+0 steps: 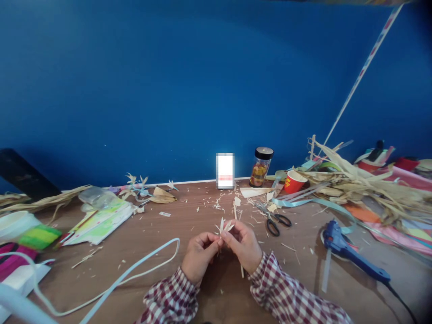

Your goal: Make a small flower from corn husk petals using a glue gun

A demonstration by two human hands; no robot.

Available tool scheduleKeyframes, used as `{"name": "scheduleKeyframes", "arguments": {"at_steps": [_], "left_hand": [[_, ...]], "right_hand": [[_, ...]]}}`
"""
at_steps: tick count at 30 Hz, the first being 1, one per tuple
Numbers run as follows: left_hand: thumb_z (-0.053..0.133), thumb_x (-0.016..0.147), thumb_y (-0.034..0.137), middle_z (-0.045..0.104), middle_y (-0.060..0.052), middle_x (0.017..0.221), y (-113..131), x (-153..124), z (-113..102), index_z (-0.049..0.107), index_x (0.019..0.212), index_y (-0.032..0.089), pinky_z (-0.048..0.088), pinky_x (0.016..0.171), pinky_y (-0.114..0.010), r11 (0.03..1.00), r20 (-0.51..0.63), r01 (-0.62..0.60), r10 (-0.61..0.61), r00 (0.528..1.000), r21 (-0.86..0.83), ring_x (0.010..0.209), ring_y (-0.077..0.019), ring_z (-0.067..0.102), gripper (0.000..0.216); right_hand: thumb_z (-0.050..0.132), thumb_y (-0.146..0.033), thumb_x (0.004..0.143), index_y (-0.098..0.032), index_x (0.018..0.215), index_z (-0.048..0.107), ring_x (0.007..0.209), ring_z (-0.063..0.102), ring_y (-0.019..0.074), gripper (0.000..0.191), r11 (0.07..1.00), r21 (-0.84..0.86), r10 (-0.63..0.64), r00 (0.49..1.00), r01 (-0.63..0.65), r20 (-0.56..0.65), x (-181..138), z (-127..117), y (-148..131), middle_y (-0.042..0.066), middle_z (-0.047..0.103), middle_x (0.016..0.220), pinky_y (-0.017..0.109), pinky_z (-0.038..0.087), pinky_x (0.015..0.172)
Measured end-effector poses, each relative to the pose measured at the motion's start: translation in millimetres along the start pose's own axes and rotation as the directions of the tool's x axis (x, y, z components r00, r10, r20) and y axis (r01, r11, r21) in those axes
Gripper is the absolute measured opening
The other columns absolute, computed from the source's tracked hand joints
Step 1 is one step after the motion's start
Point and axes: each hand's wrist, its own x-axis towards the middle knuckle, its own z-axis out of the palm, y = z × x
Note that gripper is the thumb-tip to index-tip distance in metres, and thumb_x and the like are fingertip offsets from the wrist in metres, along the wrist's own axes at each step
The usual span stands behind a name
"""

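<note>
Just above the table's front middle, a small flower of pale dried husk petals [222,226] is pinched between my two hands. My left hand [201,253] closes thumb and forefinger on its base from the left. From the other side, my right hand [245,246] grips the petals with bent fingers. The flower's base is hidden by my fingertips. Behind my right hand lies a thin pale strip [235,209]. Black-handled scissors [277,222] rest on the table beyond it, apart from both hands.
A blue glue gun [351,256] lies at the right. A lidded jar [261,166], a red paper cup [294,182] and a heap of dried husks [357,180] stand behind. A white cable [135,274] loops at the left. Husk scraps litter the brown table [151,234].
</note>
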Motion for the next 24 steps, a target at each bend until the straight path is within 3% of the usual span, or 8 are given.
{"name": "scheduleKeyframes", "arguments": {"at_steps": [7,10,18,24], "left_hand": [[0.057,0.071,0.04,0.039,0.008,0.038,14,-2,5,0.063,0.064,0.011,0.019,0.032,-0.015,0.984,0.105,0.131,-0.119,0.987,-0.116,0.031,-0.001,0.022,0.03],[0.058,0.07,0.04,0.046,0.006,0.043,17,-3,5,0.06,0.06,0.012,0.018,0.031,-0.015,0.969,0.157,0.183,-0.158,0.975,-0.163,0.031,0.0,0.02,0.03],[0.061,0.068,0.039,0.056,0.002,0.052,11,-3,2,0.062,0.065,0.012,0.024,0.032,-0.016,0.985,0.15,0.148,-0.134,0.979,-0.084,0.031,-0.0006,0.027,0.028],[0.064,0.066,0.038,0.053,0.004,0.05,6,-1,0,0.064,0.07,0.012,0.025,0.032,-0.016,0.99,0.117,0.124,-0.116,0.986,-0.061,0.031,-0.0008,0.032,0.026]], "right_hand": [[0.056,-0.036,0.075,-0.016,0.084,0.052,0.047,0.048,0.0072,0.022,0.993,0.033,0.112,0.992,-0.11,-0.054,5,-5,4,-0.004,0.049,0.057,0.015,0.029,0.038],[0.057,-0.038,0.073,-0.016,0.085,0.054,0.045,0.043,0.0056,0.025,0.993,0.023,0.12,0.989,-0.119,-0.084,6,-7,6,-0.005,0.048,0.056,0.015,0.029,0.037],[0.057,-0.04,0.072,-0.016,0.084,0.055,0.045,0.041,0.0063,0.027,0.994,0.027,0.108,0.991,-0.106,-0.082,6,-6,3,-0.003,0.051,0.057,0.015,0.029,0.037],[0.057,-0.038,0.073,-0.017,0.084,0.054,0.045,0.04,0.0061,0.024,0.997,0.028,0.079,0.993,-0.077,-0.082,6,-6,2,-0.004,0.051,0.056,0.016,0.03,0.039]]}}
